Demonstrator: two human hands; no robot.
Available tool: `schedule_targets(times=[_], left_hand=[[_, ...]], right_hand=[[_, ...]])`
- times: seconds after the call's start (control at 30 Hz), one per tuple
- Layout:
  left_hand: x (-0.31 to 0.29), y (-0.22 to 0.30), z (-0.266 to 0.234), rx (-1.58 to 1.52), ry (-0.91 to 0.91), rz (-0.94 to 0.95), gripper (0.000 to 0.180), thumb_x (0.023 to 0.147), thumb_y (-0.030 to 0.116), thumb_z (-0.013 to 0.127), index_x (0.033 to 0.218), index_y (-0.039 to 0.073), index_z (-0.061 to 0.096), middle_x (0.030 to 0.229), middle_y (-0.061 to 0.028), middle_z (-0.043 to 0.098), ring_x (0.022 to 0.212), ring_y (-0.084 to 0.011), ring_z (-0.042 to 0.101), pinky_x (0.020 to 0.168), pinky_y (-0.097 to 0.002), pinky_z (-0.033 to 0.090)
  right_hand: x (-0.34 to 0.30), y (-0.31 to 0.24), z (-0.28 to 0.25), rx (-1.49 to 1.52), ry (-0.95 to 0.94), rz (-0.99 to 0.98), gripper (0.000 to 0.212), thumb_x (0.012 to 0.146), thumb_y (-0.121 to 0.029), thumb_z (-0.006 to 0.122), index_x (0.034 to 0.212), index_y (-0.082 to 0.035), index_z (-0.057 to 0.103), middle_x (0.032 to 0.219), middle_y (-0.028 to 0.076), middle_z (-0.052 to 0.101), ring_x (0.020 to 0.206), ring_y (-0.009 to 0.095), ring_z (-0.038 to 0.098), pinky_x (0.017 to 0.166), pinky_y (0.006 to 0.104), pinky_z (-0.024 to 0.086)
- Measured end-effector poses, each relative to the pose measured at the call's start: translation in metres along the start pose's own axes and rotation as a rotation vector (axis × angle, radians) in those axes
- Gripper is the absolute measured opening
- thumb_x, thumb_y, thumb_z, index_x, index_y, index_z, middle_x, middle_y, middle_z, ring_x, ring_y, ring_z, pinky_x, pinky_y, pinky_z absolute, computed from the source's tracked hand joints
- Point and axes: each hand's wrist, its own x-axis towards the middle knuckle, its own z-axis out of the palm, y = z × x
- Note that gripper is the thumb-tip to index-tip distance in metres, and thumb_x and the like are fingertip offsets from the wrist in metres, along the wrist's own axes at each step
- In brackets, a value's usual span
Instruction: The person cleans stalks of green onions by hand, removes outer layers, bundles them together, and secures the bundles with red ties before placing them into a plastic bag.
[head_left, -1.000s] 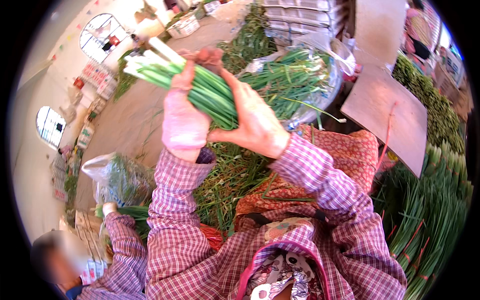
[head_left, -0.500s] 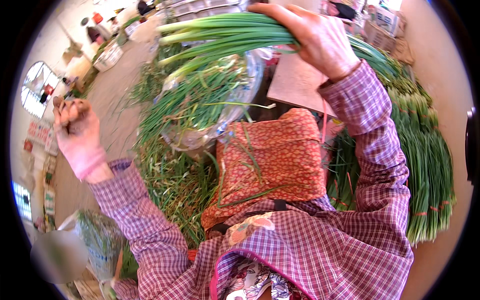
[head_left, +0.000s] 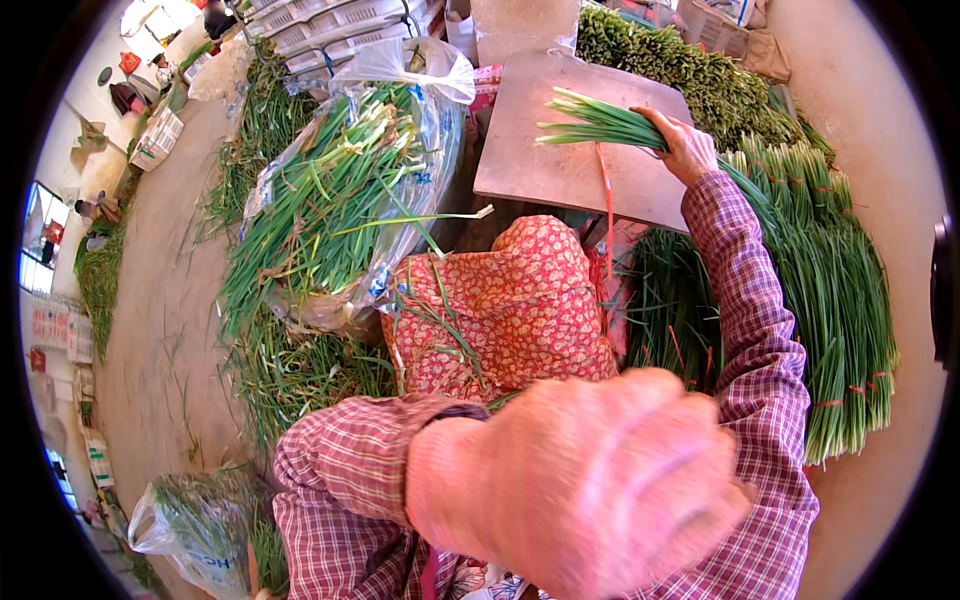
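My right hand [head_left: 684, 148] is closed around a bunch of garlic chives [head_left: 600, 122], pale stem ends to the left, above a pinkish board [head_left: 520, 160]. The chives' leaf ends trail behind the wrist. Close to the camera, my left hand [head_left: 580, 485] is curled into a fist, blurred by motion, with nothing seen sticking out of it. Its palm side is hidden. A red strip [head_left: 606, 195] hangs over the board's near edge. Red flowered cloth [head_left: 500, 320] covers my lap, with a few loose leaves on it.
Left of my lap, a clear plastic bag [head_left: 440, 130] holds loose chives [head_left: 330, 200], with trimmings [head_left: 300, 365] heaped below. Tied chive bundles [head_left: 840, 290] are stacked at the right. White crates [head_left: 345, 35] stand at the back; another filled bag [head_left: 200, 520] sits lower left.
My left hand has swung from the far left to close in front of the camera. My right hand, still holding the chives, is lower, over the board. The view has shifted.
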Motion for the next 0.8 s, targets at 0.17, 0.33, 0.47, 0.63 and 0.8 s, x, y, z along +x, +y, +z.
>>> schedule_targets(times=[0.17, 0.33, 0.47, 0.63, 0.8], left_hand=[[0.003, 0.001, -0.004, -0.034, -0.048, 0.008, 0.027, 0.062, 0.015, 0.07, 0.087, 0.01, 0.064, 0.085, -0.0064, 0.059, 0.08, -0.0214, 0.06, 0.069, -0.0328, 0.051], [0.0, 0.002, -0.01, -0.034, -0.114, -0.011, 0.029, 0.063, 0.014, 0.071, 0.091, 0.009, 0.065, 0.09, -0.0079, 0.06, 0.085, -0.0229, 0.06, 0.073, -0.0336, 0.051], [-0.007, 0.003, -0.019, -0.014, -0.155, -0.038, 0.032, 0.064, 0.014, 0.071, 0.094, 0.008, 0.065, 0.094, -0.0092, 0.06, 0.089, -0.0241, 0.059, 0.076, -0.0342, 0.05], [-0.016, -0.004, -0.04, 0.032, -0.203, -0.074, 0.034, 0.064, 0.012, 0.072, 0.098, 0.007, 0.065, 0.099, -0.0107, 0.061, 0.093, -0.0257, 0.059, 0.08, -0.0349, 0.049], [-0.055, -0.064, -0.088, 0.347, -0.182, -0.39, 0.037, 0.065, 0.011, 0.073, 0.101, 0.006, 0.065, 0.103, -0.0122, 0.062, 0.098, -0.0272, 0.059, 0.084, -0.0357, 0.049]], right_hand=[[0.007, 0.02, 0.023, 0.094, -0.207, 0.068, 0.073, 0.069, -0.032, 0.073, 0.132, -0.036, 0.037, 0.113, 0.009, 0.059, 0.1, 0.031, 0.058, 0.078, 0.0423, 0.048], [0.013, 0.034, 0.033, -0.072, -0.5, 0.088, 0.091, 0.053, -0.039, 0.08, 0.134, -0.031, 0.038, 0.128, 0.012, 0.046, 0.119, 0.035, 0.044, 0.095, 0.0492, 0.038], [0.029, -0.024, 0.008, 0.154, -0.352, -0.043, 0.051, 0.07, -0.024, 0.071, 0.117, -0.012, 0.055, 0.109, 0.016, 0.059, 0.103, 0.031, 0.056, 0.09, 0.0398, 0.044], [0.052, -0.124, -0.001, 0.599, -0.275, -0.265, 0.033, 0.079, -0.021, 0.066, 0.107, -0.005, 0.061, 0.094, 0.013, 0.066, 0.086, 0.024, 0.065, 0.078, 0.0341, 0.05], [0.073, -0.192, 0.002, 0.875, -0.162, -0.32, 0.028, 0.082, -0.023, 0.063, 0.104, -0.005, 0.063, 0.085, 0.013, 0.067, 0.08, 0.021, 0.066, 0.075, 0.0309, 0.051]])
